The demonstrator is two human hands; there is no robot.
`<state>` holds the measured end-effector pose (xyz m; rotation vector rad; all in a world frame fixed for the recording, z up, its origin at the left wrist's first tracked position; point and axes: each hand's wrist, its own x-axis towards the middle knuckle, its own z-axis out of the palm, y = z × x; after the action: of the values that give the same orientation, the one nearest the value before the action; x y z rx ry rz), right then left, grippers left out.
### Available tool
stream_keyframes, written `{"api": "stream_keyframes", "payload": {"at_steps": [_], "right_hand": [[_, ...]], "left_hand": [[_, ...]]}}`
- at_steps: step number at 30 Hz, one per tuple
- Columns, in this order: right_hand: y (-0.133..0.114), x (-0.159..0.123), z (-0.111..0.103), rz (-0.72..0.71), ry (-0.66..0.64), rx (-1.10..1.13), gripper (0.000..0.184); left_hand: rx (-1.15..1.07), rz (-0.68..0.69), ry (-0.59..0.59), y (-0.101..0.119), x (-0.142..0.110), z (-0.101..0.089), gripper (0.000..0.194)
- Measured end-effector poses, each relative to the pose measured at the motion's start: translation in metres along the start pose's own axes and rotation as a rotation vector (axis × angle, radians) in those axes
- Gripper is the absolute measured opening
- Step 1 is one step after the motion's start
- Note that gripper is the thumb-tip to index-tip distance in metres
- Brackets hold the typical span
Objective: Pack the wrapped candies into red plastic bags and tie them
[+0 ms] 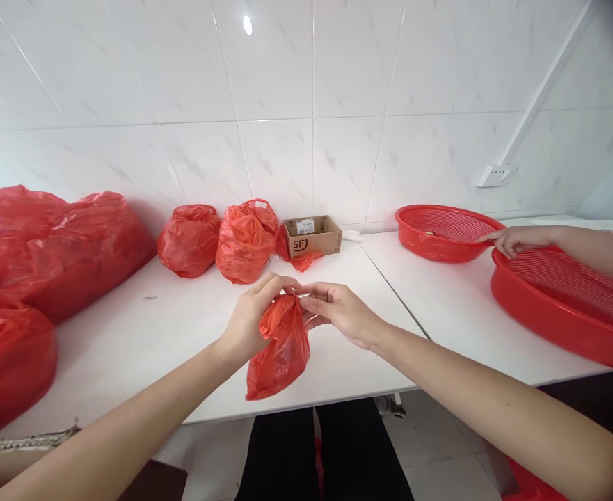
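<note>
A small red plastic bag (280,362) hangs from my two hands over the front part of the white table (348,376). Its neck is gathered and twisted at the top, and its lower part bulges; the contents cannot be made out. My left hand (254,313) grips the gathered neck from the left, fingers bent over it. From the right, my right hand (335,309) pinches the same neck between thumb and fingers. The fingertips of both hands nearly meet there, partly hiding the plastic.
Filled red bags (188,240) stand along the wall and at the left. Behind my hands is a small open cardboard box (321,240). At the right, another person's hand (518,240) rests by a large red basket (540,316), near a smaller round basket (426,247).
</note>
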<state>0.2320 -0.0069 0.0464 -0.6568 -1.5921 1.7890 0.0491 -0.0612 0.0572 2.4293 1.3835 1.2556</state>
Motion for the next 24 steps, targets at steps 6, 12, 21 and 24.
{"api": "stream_keyframes", "payload": {"at_steps": [6,12,21,24], "right_hand": [[-0.014,-0.005,0.004,-0.167,0.063,-0.666,0.006],[-0.006,-0.007,0.009,-0.471,0.028,-1.704,0.027],[-0.007,-0.001,0.017,-0.373,0.008,-1.304,0.012],[-0.008,-0.002,0.006,-0.377,0.063,-0.919,0.007]], "left_hand": [[-0.064,-0.078,-0.079,-0.003,0.002,-0.014,0.008],[0.017,-0.114,-0.085,-0.004,0.003,-0.027,0.015],[-0.125,-0.462,-0.012,-0.004,-0.003,-0.064,0.018],[-0.147,-0.534,0.233,0.009,-0.011,-0.115,0.028]]}}
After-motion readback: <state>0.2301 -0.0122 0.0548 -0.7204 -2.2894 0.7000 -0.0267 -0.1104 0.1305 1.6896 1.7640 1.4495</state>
